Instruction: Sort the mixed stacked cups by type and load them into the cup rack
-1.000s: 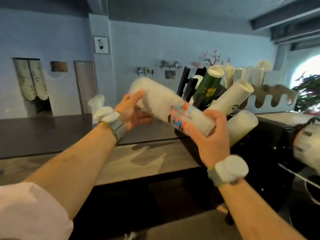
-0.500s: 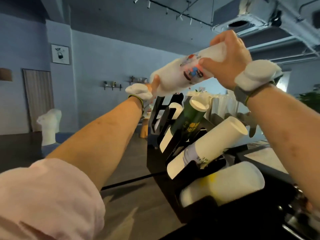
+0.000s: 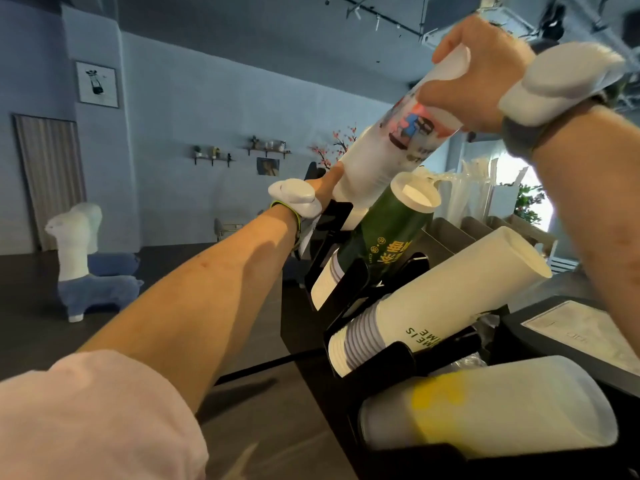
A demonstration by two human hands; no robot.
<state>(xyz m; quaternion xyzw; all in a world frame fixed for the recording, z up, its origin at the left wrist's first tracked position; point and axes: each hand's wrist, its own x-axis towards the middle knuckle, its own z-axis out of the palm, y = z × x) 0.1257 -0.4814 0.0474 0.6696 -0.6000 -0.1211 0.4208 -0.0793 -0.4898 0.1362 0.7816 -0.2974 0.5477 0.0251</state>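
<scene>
- Right hand point(image 3: 485, 74) is wrapped tight around the upper end of a printed cup stack point(image 3: 398, 140); thumb and fingers closed on it, high above the cup rack point(image 3: 391, 344).
- Stack is tilted, lower end down-left, upper end up-right. Its lower end sits at the top slot of the rack, right by the rack's upper edge.
- Left hand point(image 3: 325, 185) is at the stack's lower end, touching it. Mostly hidden behind the wrist and a white wrist-worn device point(image 3: 294, 199); cannot tell whether the fingers close on the stack.
- Rack is black, at the near edge of the counter point(image 3: 304, 427), slots slanting up to the right.
- Rack contents, top to bottom: green cup stack point(image 3: 384, 237) with yellow print; white paper cup stack point(image 3: 446, 296) with dark lettering; frosted cup stack point(image 3: 502, 410) with a yellow patch, lowest slot.
- Another white stack shows behind the green one; partly hidden.
- Right wrist carries a white device point(image 3: 561, 81) on a grey band.
</scene>
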